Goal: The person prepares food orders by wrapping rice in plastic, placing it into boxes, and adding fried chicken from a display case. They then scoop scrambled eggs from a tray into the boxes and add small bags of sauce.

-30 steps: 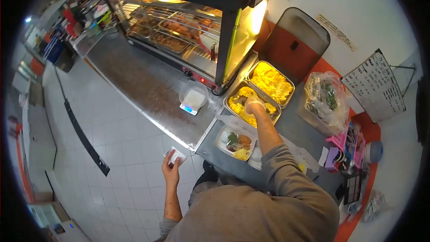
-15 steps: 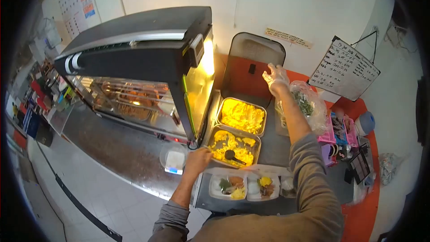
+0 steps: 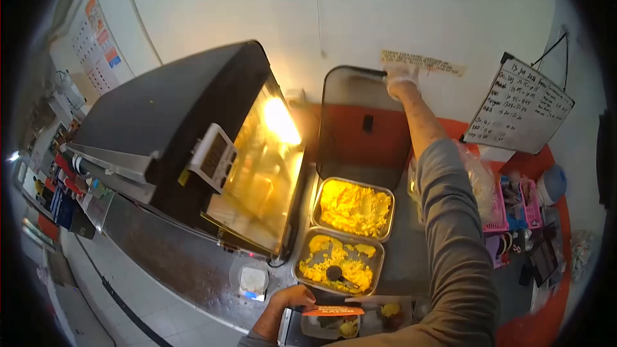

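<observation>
My right hand (image 3: 403,83), in a clear glove, is closed at the top right corner of an upright dark see-through panel (image 3: 360,144). My left hand (image 3: 292,297) is closed on the end of an orange card (image 3: 334,311) with pale lettering. Below the card is a clear box (image 3: 315,326) of food, with another food box (image 3: 391,321) to its right. A metal tray (image 3: 384,268) of yellow crumbly food and a dark spoon (image 3: 335,274) lies just above the card. Behind it sits a fuller tray (image 3: 389,231).
A lit display warmer (image 3: 173,109) stands at left. A small scale (image 3: 253,281) is beside it. At right are a plastic bag (image 3: 477,180), pink baskets (image 3: 531,202) and a dark tablet (image 3: 544,259). A whiteboard (image 3: 519,104) hangs on the wall.
My right hand has moved up and closed at the panel's corner. My left hand is now by the food boxes with the orange card in it. The view has shifted.
</observation>
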Motion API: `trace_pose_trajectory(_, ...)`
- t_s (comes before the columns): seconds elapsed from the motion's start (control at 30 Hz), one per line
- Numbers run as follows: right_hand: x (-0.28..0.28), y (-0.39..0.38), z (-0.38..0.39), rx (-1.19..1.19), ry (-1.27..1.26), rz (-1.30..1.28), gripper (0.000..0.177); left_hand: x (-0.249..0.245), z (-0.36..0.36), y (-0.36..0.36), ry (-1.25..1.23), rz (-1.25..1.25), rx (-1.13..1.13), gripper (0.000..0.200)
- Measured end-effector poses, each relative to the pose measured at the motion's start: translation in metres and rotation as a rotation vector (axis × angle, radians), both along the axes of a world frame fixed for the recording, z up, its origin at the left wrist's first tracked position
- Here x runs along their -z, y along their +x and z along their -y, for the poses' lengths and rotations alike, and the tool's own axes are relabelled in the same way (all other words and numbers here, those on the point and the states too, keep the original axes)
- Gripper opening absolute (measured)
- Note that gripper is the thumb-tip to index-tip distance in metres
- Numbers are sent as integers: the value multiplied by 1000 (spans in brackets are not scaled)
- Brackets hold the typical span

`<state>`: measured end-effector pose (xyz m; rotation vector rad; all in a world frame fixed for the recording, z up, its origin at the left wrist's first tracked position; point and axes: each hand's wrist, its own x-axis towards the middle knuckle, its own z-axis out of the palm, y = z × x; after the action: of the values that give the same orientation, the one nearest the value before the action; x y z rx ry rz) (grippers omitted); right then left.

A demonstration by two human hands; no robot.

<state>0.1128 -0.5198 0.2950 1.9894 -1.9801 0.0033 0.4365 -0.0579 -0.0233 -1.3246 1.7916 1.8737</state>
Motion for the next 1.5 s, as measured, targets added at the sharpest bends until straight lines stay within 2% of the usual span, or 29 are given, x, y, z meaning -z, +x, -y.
trace_pose_trajectory(0.03,3,-1,-3,-101,-141,71,31,10,-3,0,-41,48,45,55)
trace_pose_trajectory(0.07,6,-3,-12,-197,-271,142,28,24,-3,2,-24,-106,70,47)
trace_pose_trajectory(0.1,8,-5,-21,-256,-219,143,25,41,-8,3,5,-263,92,40)
trace_pose_trajectory(0.17,10,-8,-57,-427,-236,114,22,89,-17,-4,46,-244,50,45)
trace_pose_trajectory(0.2,7,-11,-78,-544,-316,78,23,78,-20,-12,69,-251,-12,49)
trace_pose_trajectory(0.27,-11,2,-157,-602,-240,-89,23,57,-13,-24,153,-248,-89,58)
trace_pose_trajectory(0.3,-9,6,-196,-691,-216,-74,24,78,-21,-25,67,-200,-174,57)
trace_pose_trajectory(0.33,-1,8,-227,-839,-296,83,16,79,-24,-28,101,-230,-204,55)
trace_pose_trajectory(0.37,-10,18,-273,-793,-61,131,19,78,-21,-30,132,-259,-233,54)
trace_pose_trajectory(0.4,21,14,-293,-961,-198,-34,21,73,-17,-33,113,-322,-249,52)
trace_pose_trajectory(0.47,36,32,-353,-984,67,-122,21,51,-10,-38,237,-265,-251,51)
trace_pose_trajectory(0.6,139,41,-409,-1245,-271,-148,25,40,-11,-46,224,-340,-259,59)
trace_pose_trajectory(0.63,158,41,-418,-1239,-275,-152,25,44,-9,-49,221,-340,-253,59)
trace_pose_trajectory(0.7,184,39,-432,-1326,-69,8,27,39,-5,-58,97,-432,-132,79)
trace_pose_trajectory(0.73,193,37,-434,-1324,-66,11,27,24,-5,-60,121,-328,-128,83)
trace_pose_trajectory(0.77,199,35,-438,-1326,-54,5,27,53,-3,-59,104,-342,-85,84)
trace_pose_trajectory(0.83,215,36,-439,-1329,-37,2,27,48,-6,-59,-170,-285,-8,82)
trace_pose_trajectory(0.93,222,41,-433,-1365,106,-95,22,0,-11,-71,40,-349,21,77)
trace_pose_trajectory(1.0,222,45,-437,-1374,133,-140,25,-7,-19,-79,126,-381,2,73)
trace_pose_trajectory(1.07,221,52,-438,-1371,263,-124,32,-1,-21,-87,-93,-376,63,61)
trace_pose_trajectory(1.1,218,53,-437,-1375,264,-124,32,-18,-20,-92,-93,-376,60,61)
trace_pose_trajectory(1.17,210,55,-437,-1436,286,-143,38,-48,-17,-102,-243,-226,379,50)
trace_pose_trajectory(1.23,201,55,-443,-1450,200,-191,43,-39,-28,-106,-229,-319,353,45)
trace_pose_trajectory(1.3,186,55,-451,-1316,106,-28,37,-50,-41,-106,-267,-198,317,47)
trace_pose_trajectory(1.33,175,57,-451,-1277,151,125,36,-60,-47,-107,-307,-204,334,49)
trace_pose_trajectory(1.37,162,59,-458,-1282,154,124,36,-69,-54,-105,-307,-205,329,49)
trace_pose_trajectory(1.43,137,64,-470,-1012,119,432,33,-85,-68,-99,-633,-156,100,52)
trace_pose_trajectory(1.47,132,70,-472,-908,32,519,29,-100,-81,-97,-771,-89,-18,72)
trace_pose_trajectory(1.5,133,76,-474,-915,30,520,29,-111,-97,-99,-775,-85,-24,72)
